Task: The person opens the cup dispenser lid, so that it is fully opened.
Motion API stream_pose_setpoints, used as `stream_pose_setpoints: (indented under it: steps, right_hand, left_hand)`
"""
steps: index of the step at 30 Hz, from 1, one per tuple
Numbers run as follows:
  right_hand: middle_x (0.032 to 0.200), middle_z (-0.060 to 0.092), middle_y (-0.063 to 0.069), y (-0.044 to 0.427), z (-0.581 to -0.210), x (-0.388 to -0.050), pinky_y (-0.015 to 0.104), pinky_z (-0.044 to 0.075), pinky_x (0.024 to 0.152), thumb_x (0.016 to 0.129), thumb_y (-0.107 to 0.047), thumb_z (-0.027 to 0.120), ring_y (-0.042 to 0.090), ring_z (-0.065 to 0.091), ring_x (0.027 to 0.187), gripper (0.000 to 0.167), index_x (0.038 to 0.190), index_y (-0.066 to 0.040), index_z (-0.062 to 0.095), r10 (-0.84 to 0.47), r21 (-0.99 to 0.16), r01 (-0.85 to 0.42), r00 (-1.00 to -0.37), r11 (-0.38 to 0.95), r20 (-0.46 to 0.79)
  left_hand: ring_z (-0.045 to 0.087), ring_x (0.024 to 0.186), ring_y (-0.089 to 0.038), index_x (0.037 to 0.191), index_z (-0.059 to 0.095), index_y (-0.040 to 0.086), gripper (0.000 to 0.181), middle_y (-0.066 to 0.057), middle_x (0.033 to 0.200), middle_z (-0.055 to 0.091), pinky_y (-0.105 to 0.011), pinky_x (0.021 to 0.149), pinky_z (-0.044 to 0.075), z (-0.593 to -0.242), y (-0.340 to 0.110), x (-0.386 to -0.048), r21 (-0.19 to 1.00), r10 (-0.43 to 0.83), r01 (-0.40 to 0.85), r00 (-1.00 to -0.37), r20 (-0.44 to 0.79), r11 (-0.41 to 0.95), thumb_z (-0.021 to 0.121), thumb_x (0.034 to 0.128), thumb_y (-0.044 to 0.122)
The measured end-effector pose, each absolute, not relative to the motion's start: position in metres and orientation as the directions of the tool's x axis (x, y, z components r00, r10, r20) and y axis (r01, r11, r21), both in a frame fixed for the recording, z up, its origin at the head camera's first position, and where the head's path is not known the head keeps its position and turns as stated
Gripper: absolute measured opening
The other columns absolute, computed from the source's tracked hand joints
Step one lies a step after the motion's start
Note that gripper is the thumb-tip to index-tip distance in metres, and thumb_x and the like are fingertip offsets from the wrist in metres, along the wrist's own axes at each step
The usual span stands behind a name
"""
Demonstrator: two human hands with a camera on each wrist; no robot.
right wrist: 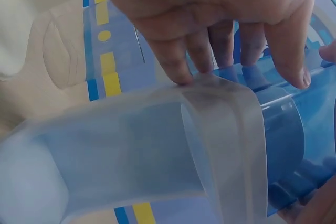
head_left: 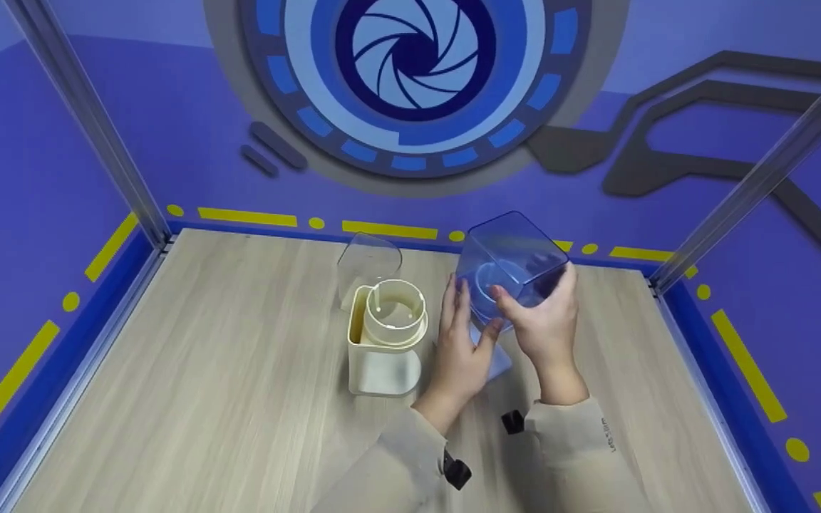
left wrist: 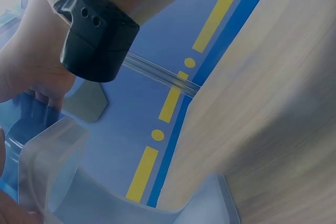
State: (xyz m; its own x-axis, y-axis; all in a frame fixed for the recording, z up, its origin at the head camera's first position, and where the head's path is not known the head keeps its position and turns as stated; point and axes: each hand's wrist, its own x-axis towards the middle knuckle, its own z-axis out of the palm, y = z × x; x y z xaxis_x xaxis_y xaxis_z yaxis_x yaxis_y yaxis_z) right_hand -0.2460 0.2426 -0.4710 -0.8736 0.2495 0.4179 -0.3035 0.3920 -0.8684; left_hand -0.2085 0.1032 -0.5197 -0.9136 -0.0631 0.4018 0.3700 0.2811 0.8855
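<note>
A clear blue tank (head_left: 517, 246), joined to a whitish translucent base (right wrist: 121, 150), is held tilted between both hands; together they look like a gravity pet feeder. My left hand (head_left: 464, 349) grips its left side near the joint, with fingers over the blue wall (right wrist: 315, 135). Around the right side curls my right hand (head_left: 549, 324), its thumb on the near face. Part of the base (head_left: 499, 365) shows beneath the wrists. To the left stands a cream feeder base (head_left: 382, 370) with a round collar (head_left: 396, 331) on top. Neither hand touches it.
Behind the cream base stands a clear colourless tank (head_left: 371, 260). The wooden tabletop (head_left: 218, 370) ends at a blue printed back wall (head_left: 189, 164). Metal posts (head_left: 93, 121) mark the corners. Small black cameras (head_left: 457, 473) sit at both wrists.
</note>
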Motion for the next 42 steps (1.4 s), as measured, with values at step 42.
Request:
stream_pose_setpoints:
  steps: [42]
  right_hand:
    - [0.149,0.073,0.012,0.331,-0.491,-0.267,0.033,0.060,0.120,0.089,-0.013,0.085,0.024,0.072,0.135,0.079,0.161,-0.007,0.052,-0.357,-0.859,-0.401,-0.789,-0.318,0.500]
  left_hand:
    - [0.047,0.166,-0.037,0.178,0.033,0.009,0.123,-0.017,0.181,0.043,-0.054,0.137,0.041,-0.528,0.099,-0.200,0.946,0.057,0.234,-0.972,0.227,0.225,0.103,0.0821,0.039]
